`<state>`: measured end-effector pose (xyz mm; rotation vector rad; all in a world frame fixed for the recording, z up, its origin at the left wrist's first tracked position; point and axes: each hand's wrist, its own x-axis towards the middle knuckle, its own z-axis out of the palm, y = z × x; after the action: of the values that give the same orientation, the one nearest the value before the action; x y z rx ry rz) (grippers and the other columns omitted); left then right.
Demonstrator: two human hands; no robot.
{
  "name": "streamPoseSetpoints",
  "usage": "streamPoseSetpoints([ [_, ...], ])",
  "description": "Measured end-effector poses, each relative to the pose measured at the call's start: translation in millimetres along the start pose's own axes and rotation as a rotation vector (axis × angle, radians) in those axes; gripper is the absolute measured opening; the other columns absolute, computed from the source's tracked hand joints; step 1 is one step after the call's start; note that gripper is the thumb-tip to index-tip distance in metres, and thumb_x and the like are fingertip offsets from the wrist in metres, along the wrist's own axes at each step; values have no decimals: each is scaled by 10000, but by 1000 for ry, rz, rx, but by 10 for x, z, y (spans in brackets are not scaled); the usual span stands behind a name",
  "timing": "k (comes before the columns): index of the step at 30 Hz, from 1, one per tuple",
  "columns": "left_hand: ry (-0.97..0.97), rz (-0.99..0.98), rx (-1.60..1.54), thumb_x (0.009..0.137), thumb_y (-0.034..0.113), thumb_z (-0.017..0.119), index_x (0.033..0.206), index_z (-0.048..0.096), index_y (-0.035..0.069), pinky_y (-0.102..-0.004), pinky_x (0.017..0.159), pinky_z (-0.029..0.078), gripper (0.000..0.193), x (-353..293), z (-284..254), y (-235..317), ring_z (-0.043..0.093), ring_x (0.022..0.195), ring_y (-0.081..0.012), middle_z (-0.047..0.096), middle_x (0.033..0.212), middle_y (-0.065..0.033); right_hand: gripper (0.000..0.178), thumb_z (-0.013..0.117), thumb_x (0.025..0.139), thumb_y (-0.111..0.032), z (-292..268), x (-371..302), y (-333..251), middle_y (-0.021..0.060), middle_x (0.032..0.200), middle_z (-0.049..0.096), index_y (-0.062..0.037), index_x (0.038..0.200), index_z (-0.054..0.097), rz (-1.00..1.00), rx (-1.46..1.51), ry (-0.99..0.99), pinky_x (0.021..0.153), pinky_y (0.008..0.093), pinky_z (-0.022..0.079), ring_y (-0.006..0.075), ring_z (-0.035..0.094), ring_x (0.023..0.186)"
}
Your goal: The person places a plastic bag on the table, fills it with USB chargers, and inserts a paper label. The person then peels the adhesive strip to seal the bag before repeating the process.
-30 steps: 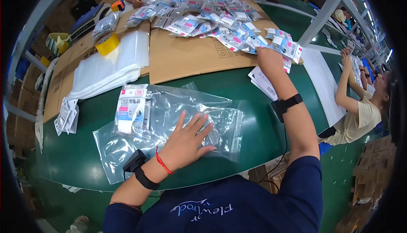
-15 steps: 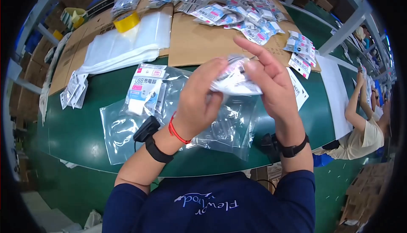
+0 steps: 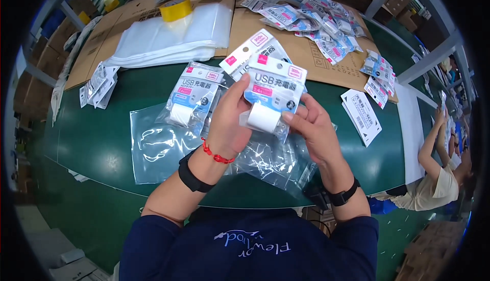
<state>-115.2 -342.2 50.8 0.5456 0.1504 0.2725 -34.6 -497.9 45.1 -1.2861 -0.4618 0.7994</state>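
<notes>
Two charger packs are held in front of me over the table, each a flat pouch with a white, pink and blue card. The front charger pack (image 3: 275, 89) faces up and shows a white block inside its clear lower part. Behind it the rear charger pack (image 3: 253, 51) sticks out at the upper left. My left hand (image 3: 230, 115) grips their left side, thumb on the front card. My right hand (image 3: 315, 130) pinches the lower right corner with its thumb, fingers behind. Left of them another charger pack (image 3: 191, 97) lies on a clear plastic bag (image 3: 161, 150).
A large pile of charger packs (image 3: 301, 10) covers the cardboard (image 3: 250, 30) at the back. Yellow tape (image 3: 175, 10) sits on stacked clear bags (image 3: 168, 38). Printed cards (image 3: 361, 116) lie right on the green table (image 3: 102, 143). Another person (image 3: 436, 173) works at far right.
The packs have turned from a tilted bunch to face up, with their fronts showing. My right fingers, stretched out before, now close on the lower corner. The view has shifted a little.
</notes>
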Motion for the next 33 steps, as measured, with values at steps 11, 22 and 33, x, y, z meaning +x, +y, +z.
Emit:
streamPoseSetpoints([
  [11, 76, 140, 593, 993, 311, 432, 1156, 541, 12, -277, 774, 498, 357, -25, -150, -3, 612, 927, -128, 622, 1054, -76, 313, 632, 851, -76, -382, -115, -275, 60, 970, 662, 8, 1139, 540, -258, -9, 154, 770, 239, 487, 99, 619, 851],
  [22, -141, 225, 883, 877, 202, 656, 1164, 534, 19, -264, 845, 476, 362, -179, -54, -68, 584, 949, -102, 617, 1058, -65, 319, 619, 877, -89, 12, 90, -88, 70, 1005, 653, 21, 1167, 544, -589, -288, 453, 813, 253, 472, 115, 609, 896],
  [33, 35, 45, 462, 896, 293, 621, 1379, 333, 26, -315, 928, 457, 622, -253, -114, 67, 539, 1115, -180, 514, 1260, -137, 228, 544, 885, -81, 8, 52, -184, 133, 1138, 632, -24, 1083, 640, -1052, -624, 62, 986, 383, 426, 268, 589, 1095],
])
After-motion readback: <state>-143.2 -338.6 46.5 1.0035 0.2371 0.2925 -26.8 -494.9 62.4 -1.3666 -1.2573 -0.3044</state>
